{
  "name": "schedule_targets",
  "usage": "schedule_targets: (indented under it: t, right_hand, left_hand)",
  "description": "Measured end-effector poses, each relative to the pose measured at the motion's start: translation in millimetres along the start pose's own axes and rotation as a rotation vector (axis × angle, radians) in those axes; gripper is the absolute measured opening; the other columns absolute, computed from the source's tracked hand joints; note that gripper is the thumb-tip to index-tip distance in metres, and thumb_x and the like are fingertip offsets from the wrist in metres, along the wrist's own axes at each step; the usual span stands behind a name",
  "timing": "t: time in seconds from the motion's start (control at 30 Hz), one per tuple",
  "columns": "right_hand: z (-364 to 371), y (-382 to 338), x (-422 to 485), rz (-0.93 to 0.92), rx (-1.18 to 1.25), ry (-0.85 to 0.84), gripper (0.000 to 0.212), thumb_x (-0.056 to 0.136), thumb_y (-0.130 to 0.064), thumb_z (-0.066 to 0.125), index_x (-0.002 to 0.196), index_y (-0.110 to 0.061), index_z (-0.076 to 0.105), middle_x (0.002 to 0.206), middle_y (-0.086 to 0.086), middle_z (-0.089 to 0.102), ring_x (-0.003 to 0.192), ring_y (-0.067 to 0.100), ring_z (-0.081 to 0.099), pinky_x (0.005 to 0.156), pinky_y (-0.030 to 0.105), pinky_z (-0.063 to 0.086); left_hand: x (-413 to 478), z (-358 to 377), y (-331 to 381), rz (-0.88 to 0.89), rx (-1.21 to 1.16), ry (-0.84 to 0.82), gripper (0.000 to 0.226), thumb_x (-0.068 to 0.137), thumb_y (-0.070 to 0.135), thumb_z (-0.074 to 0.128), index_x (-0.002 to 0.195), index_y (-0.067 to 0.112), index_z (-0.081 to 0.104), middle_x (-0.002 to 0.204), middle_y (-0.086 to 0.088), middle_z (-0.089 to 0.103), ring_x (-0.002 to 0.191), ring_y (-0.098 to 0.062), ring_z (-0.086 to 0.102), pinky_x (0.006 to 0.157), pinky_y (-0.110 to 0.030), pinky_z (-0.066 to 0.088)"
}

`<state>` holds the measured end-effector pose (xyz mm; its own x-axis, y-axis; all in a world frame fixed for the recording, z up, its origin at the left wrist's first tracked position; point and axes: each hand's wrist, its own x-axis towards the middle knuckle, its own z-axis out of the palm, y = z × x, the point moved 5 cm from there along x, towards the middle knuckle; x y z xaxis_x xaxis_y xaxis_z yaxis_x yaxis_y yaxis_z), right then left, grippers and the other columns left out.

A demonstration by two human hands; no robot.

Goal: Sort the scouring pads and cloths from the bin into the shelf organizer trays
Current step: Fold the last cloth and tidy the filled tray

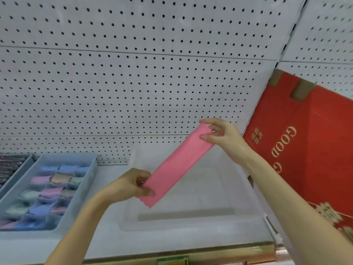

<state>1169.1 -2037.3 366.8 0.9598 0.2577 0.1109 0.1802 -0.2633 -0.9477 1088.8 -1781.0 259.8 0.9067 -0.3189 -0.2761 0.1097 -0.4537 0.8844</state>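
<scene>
Both hands up, one cloth between them. Left hand (137, 185): fingers curled, thumb pressed on the near face, pinching the lower end of the pink cloth (177, 163). Right hand (221, 134): higher and farther out, wrist bent inward, thumb and fingertips pinching the upper end, with the index finger lying along the top edge. Both forearms are bare and rise from the bottom of the view, the right one reaching further.

Cloth condition as I read it — plain pink, folded into a long narrow strip, pulled flat and taut between the two grips. It runs on a diagonal from lower left to upper right. The lower corner past the left thumb looks slightly uneven; blur prevents a finer call.

Location: the strip hangs in the air over the opening of the clear bin (191, 227), which sits on the shelf (114, 243). I see no contact between cloth and bin.

Left of the bin, just beside it, lies the blue-grey organizer tray (89, 169), its compartments packed with folded cloths (50, 192) in blue, pink, green and tan. At the far left edge is a second tray (24, 163) with dark patterned contents — too blurred to identify.

Behind: white pegboard (133, 73). Right of the bin: red carton (315, 150), gold lettering "GOOD".
</scene>
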Motion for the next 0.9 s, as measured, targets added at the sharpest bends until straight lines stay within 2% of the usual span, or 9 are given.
schedule_targets:
  t: [0.1, 0.13, 0.2, 0.3, 0.43, 0.57, 0.7, 0.77, 0.9]
  right_hand:
    - [15, -33, 3, -0.043, -0.052, -0.168, 0.033, 0.077, -0.008, 0.078, 0.105, -0.021, 0.07, 0.111, 0.006, 0.068, 0.096, 0.013, 0.066, 0.088, 0.023, 0.052]
    - [21, -42, 3, -0.059, -0.075, -0.223, 0.03, 0.077, -0.006, 0.077, 0.102, -0.02, 0.07, 0.107, 0.004, 0.069, 0.093, 0.015, 0.066, 0.085, 0.021, 0.052]
    - [33, -59, 4, -0.102, -0.124, -0.316, 0.028, 0.078, -0.003, 0.075, 0.097, -0.022, 0.069, 0.099, 0.0, 0.067, 0.086, 0.008, 0.063, 0.08, 0.017, 0.051]
    - [39, -74, 10, -0.149, -0.154, -0.348, 0.026, 0.081, -0.003, 0.073, 0.098, -0.022, 0.068, 0.1, 0.0, 0.067, 0.087, 0.001, 0.061, 0.082, 0.018, 0.053]
    - [28, -76, 20, -0.168, -0.147, -0.282, 0.021, 0.082, -0.006, 0.072, 0.097, -0.021, 0.069, 0.095, -0.005, 0.069, 0.091, 0.003, 0.064, 0.081, 0.019, 0.053]
    - [22, -63, 24, -0.155, -0.101, -0.229, 0.015, 0.084, -0.008, 0.07, 0.094, -0.02, 0.07, 0.095, 0.0, 0.068, 0.088, 0.007, 0.063, 0.082, 0.025, 0.055]
    - [23, -48, 28, -0.106, -0.034, -0.205, 0.016, 0.087, -0.01, 0.068, 0.094, -0.024, 0.07, 0.091, -0.015, 0.069, 0.087, 0.001, 0.064, 0.075, 0.018, 0.053]
    - [23, -36, 31, -0.082, -0.051, -0.161, 0.016, 0.087, -0.014, 0.069, 0.099, -0.024, 0.07, 0.094, -0.014, 0.068, 0.089, 0.003, 0.063, 0.076, 0.019, 0.053]
    - [25, 0, 29, 0.014, -0.007, -0.021, 0.009, 0.089, -0.024, 0.067, 0.097, -0.021, 0.07, 0.065, -0.007, 0.053, 0.067, 0.009, 0.049, 0.059, 0.016, 0.04]
  left_hand:
    - [5, 12, 20, 0.024, -0.08, -0.092, 0.041, 0.071, 0.01, 0.08, 0.107, 0.019, 0.063, 0.097, 0.005, 0.073, 0.091, -0.012, 0.066, 0.078, -0.025, 0.05]
    - [8, 17, 35, 0.068, -0.159, -0.101, 0.054, 0.074, 0.005, 0.079, 0.12, 0.019, 0.056, 0.11, 0.005, 0.072, 0.105, -0.009, 0.065, 0.087, -0.024, 0.05]
    - [15, 26, 67, 0.201, -0.345, -0.1, 0.064, 0.074, 0.002, 0.076, 0.131, 0.016, 0.049, 0.123, 0.001, 0.067, 0.116, -0.013, 0.061, 0.093, -0.027, 0.05]
    - [27, 37, 100, 0.312, -0.47, -0.064, 0.049, 0.076, 0.0, 0.074, 0.121, 0.009, 0.057, 0.116, -0.01, 0.07, 0.106, -0.027, 0.067, 0.088, -0.035, 0.054]
    - [32, 49, 111, 0.329, -0.556, -0.049, 0.022, 0.081, 0.003, 0.068, 0.103, 0.005, 0.066, 0.096, -0.015, 0.074, 0.09, -0.027, 0.071, 0.079, -0.031, 0.055]
    - [33, 58, 113, 0.31, -0.68, -0.108, 0.017, 0.082, 0.009, 0.065, 0.099, 0.004, 0.066, 0.091, -0.016, 0.073, 0.086, -0.028, 0.071, 0.077, -0.034, 0.055]
    - [36, 66, 112, 0.257, -0.716, -0.108, 0.018, 0.08, 0.005, 0.072, 0.097, 0.001, 0.066, 0.088, -0.016, 0.073, 0.082, -0.027, 0.071, 0.075, -0.033, 0.056]
    - [37, 67, 109, 0.207, -0.708, -0.096, 0.021, 0.077, 0.009, 0.071, 0.096, 0.001, 0.067, 0.088, -0.016, 0.073, 0.08, -0.026, 0.072, 0.075, -0.031, 0.056]
    - [39, 75, 96, 0.112, -0.726, -0.146, 0.02, 0.083, 0.007, 0.065, 0.101, -0.001, 0.067, 0.097, -0.018, 0.073, 0.087, -0.026, 0.072, 0.078, -0.031, 0.057]
